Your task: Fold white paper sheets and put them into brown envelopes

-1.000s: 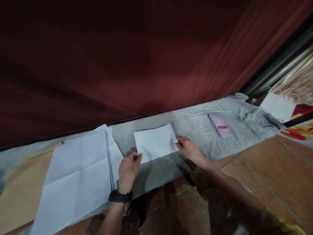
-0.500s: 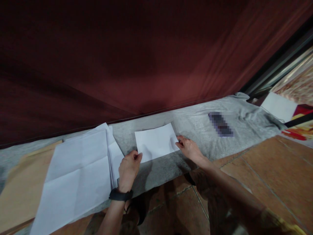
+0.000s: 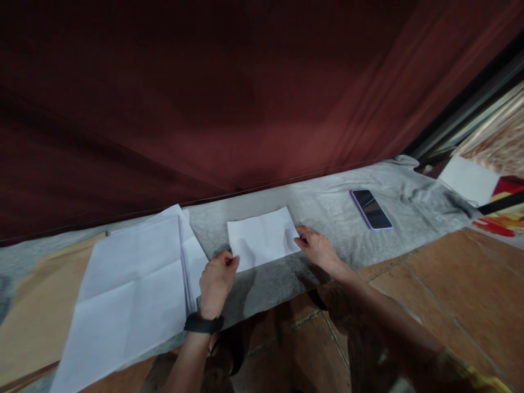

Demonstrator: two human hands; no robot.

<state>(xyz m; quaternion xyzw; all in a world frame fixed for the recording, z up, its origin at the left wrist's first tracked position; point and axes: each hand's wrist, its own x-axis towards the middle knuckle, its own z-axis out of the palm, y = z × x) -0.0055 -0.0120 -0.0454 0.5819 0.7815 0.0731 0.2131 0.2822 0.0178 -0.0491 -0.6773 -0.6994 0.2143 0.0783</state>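
Observation:
A small folded white sheet of paper lies on a grey cloth. My left hand, with a black wristband, pinches the sheet's near left corner with closed fingers. At the sheet's near right corner my right hand pinches the edge the same way. The paper lies flat between both hands.
A stack of larger creased white sheets lies to the left, partly over a brown envelope. A phone lies on the cloth to the right. A dark red curtain hangs behind. Brown floor tiles run along the near side.
Almost nothing has moved. My left hand's fingers have closed in slightly at the sheet's near left corner; my right hand stays at the right corner.

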